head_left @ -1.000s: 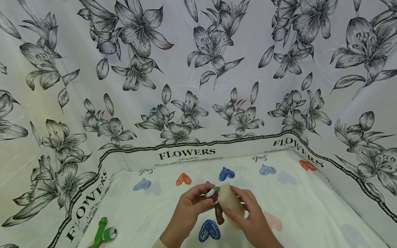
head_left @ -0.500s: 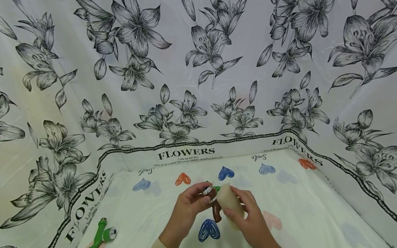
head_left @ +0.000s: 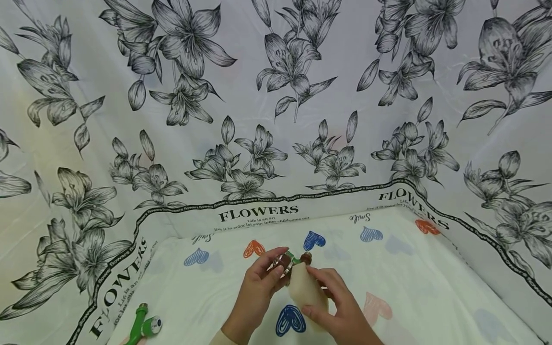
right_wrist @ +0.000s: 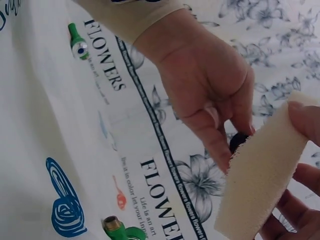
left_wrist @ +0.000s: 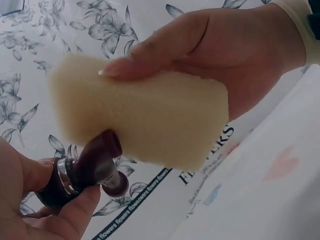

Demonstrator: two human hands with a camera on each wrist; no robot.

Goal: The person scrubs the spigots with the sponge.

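My left hand pinches a dark red-brown tap by its round, silver-ringed end, between thumb and fingers. A pale cream sponge block is gripped by my right hand, thumb on one broad side and fingers on the other. In the left wrist view the sponge overlaps or touches the tap's body; its short branch hangs just below. From the right wrist view the sponge hides most of the tap, leaving a dark bit visible by the left hand's fingertips.
A green tap with a silver-rimmed end lies at the front left on the white heart-print cloth. Another green tap lies just beyond the hands, mostly hidden in the head view. Flower-print sheets rise at the back and sides.
The brown tap has turned in my left hand: its long arm hung downward before and now points up past the sponge. The sponge has shifted slightly left and down with my right hand.
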